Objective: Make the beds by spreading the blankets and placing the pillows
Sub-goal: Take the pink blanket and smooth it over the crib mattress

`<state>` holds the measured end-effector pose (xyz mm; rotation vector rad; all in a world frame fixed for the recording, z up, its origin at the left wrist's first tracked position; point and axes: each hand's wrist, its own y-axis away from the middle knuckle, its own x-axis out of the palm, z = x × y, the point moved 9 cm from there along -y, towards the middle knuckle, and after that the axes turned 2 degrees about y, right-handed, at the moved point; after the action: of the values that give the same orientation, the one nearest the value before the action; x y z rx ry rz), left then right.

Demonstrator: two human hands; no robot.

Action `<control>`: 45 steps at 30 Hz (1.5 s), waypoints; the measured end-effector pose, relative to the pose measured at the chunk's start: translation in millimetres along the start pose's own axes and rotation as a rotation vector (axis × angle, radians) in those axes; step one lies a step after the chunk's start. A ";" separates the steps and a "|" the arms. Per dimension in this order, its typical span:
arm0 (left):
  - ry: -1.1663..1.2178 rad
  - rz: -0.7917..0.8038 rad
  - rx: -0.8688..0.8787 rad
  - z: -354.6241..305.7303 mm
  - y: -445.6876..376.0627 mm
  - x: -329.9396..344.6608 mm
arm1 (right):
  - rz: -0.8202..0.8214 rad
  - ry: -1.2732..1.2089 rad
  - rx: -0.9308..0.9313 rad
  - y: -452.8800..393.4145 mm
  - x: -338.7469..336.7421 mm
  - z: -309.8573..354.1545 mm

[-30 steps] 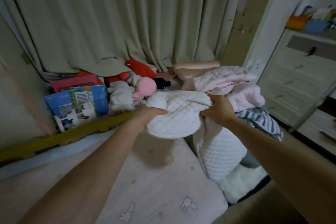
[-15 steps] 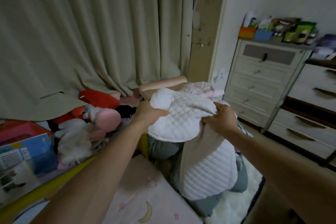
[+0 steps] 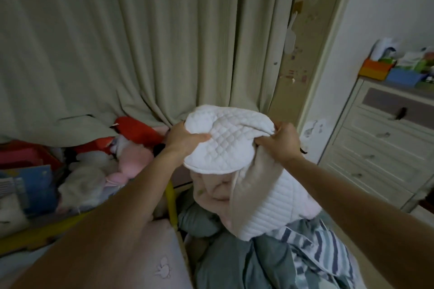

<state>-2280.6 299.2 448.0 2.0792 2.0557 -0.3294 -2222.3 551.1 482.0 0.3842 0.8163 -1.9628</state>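
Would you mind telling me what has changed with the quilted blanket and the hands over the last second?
Both hands have raised the white quilted blanket from just above the pink mattress up in front of the curtain, so its tail now hangs over the heap of grey and striped bedding. The left hand and right hand keep the same grips on its bunched top; nothing was let go.

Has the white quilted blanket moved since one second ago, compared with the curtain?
Yes. The white quilted blanket, gripped by the left hand and right hand, has gone up: its top now overlaps the curtain hem.
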 end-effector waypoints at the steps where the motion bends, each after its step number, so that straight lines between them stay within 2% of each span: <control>1: 0.017 -0.024 0.001 -5.6 -2.1 -0.7 | -0.003 -0.001 -0.029 -12.4 -1.4 4.5; 8: 0.111 -0.166 0.048 -19.6 -26.4 -15.9 | -0.014 0.003 -0.268 -79.6 12.9 42.4; 11: 0.112 -0.191 0.039 -10.5 -45.5 -17.8 | -0.013 0.062 -0.340 -104.1 29.5 54.2; 17: 0.109 -0.201 0.030 16.4 -112.9 -4.8 | -0.124 0.162 -0.436 -154.6 75.8 49.4; 21: 0.103 -0.188 -0.005 53.4 -174.2 16.7 | -0.155 0.173 -0.426 -192.6 124.9 1.7; 27: -0.056 -0.184 0.014 114.9 -241.9 61.9 | -0.205 0.292 -0.297 -224.5 187.0 -90.0; 29: -0.077 -0.181 0.023 139.3 -262.0 78.0 | -0.229 0.321 -0.315 -234.8 208.5 -113.6; 33: -0.063 -0.180 0.002 177.5 -304.5 94.6 | -0.255 0.376 -0.388 -256.0 239.3 -134.8; 38: -0.120 -0.290 0.031 195.0 -371.2 97.3 | -0.267 0.283 -0.369 -287.9 282.2 -162.7; 40: -0.163 -0.344 0.037 203.5 -385.7 102.0 | -0.184 0.267 -0.334 -295.7 312.9 -183.4; 42: -0.337 -0.336 0.008 224.4 -391.3 118.9 | 0.016 0.353 -0.246 -295.7 354.7 -217.9; 43: -0.438 -0.265 -0.020 242.1 -391.5 137.0 | 0.153 0.496 -0.207 -289.5 379.2 -241.7; 45: -0.552 0.012 -0.130 294.3 -383.4 187.0 | 0.454 0.802 -0.161 -263.8 426.9 -292.1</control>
<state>-2667.7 396.3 117.4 1.6800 1.6823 -0.6616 -2683.7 560.5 129.7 1.1869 1.2383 -1.2832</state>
